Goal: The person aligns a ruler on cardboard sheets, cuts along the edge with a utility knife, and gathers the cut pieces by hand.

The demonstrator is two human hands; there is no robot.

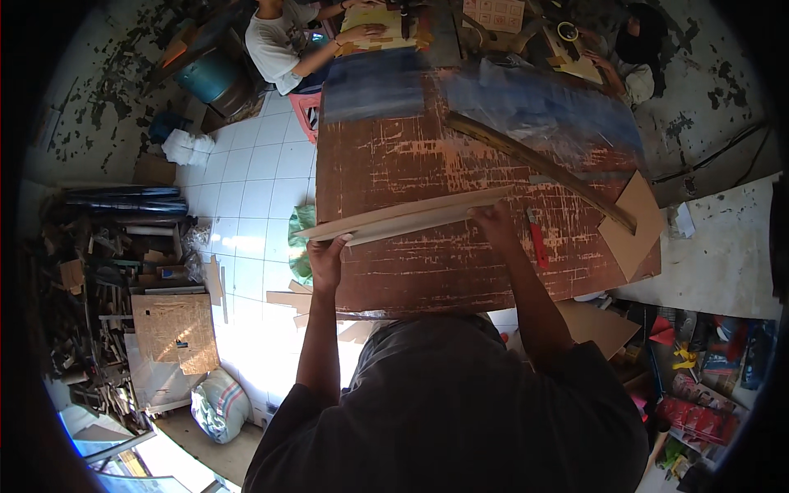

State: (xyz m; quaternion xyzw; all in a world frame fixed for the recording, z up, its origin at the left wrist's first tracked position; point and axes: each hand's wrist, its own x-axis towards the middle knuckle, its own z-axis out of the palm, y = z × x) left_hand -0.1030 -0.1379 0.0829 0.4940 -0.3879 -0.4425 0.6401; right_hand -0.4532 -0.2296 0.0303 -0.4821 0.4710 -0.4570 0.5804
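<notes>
A long, narrow piece of tan cardboard (pixel 403 218), seemingly folded lengthwise, is held above the worn brown tabletop (pixel 386 283). My left hand (pixel 326 253) grips its left end, thumb on the near side. Near the right end, my right hand (pixel 493 222) pinches the lower edge; some of its fingers are hidden. Just right of that hand lies a red utility knife (pixel 538 240). Beyond it, a long wooden stick (pixel 542 164) slants across the table, its near end resting on a flat cardboard piece (pixel 633 238) at the right corner.
Across the table, one person (pixel 283 45) works at the far left and another (pixel 645 57) at the far right, near a roll of tape (pixel 567 31). Blue plastic sheeting (pixel 542 103) covers the table's far part. Scrap wood (pixel 90 329) is piled on the left.
</notes>
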